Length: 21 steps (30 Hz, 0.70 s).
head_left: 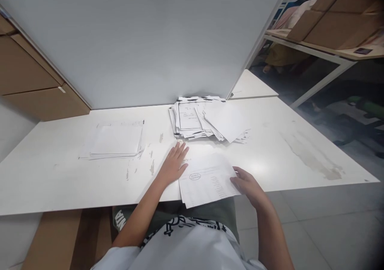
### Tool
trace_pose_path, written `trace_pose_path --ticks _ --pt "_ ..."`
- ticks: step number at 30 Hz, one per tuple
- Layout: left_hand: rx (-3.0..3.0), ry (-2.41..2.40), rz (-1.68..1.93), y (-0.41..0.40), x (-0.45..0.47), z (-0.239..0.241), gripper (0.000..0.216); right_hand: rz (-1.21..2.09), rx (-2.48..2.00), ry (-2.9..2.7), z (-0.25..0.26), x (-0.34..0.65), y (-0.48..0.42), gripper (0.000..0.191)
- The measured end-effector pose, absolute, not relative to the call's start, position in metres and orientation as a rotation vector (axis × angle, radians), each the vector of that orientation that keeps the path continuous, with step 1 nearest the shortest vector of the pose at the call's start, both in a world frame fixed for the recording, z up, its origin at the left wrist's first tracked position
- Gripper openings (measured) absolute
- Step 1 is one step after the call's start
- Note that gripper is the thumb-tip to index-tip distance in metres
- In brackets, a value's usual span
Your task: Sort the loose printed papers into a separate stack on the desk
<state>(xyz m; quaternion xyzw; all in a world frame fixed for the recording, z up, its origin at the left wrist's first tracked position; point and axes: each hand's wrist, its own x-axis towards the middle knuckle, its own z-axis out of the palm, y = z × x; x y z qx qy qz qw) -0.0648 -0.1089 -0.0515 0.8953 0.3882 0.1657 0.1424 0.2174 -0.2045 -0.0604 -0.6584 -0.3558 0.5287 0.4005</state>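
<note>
A printed paper sheet (207, 182) with an oval stamp lies in front of me, its lower edge reaching past the table's front edge. Another sheet seems to be under it. My left hand (174, 167) rests flat at the upper left edge of the sheet, fingers stretched out. At the right edge, my right hand (246, 185) grips the sheet between thumb and fingers. Just beyond both hands is a thick, untidy pile of papers (189, 120), with a blank sheet on top at its right side.
A neater, lower stack of papers (115, 140) lies on the left of the white table (264, 150). A grey panel (144, 42) rises along the back. Cardboard boxes (27, 70) stand at the left; another box (336, 22) sits on a table at the right.
</note>
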Motion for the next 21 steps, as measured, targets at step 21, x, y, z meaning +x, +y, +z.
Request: trace_pose_path --ticks 21 --pt "2.628 1.187 0.428 -0.1142 -0.0576 -0.0564 0.058 1.297 -1.701 -0.888 -0.0644 0.2117 -0.1975 0.043"
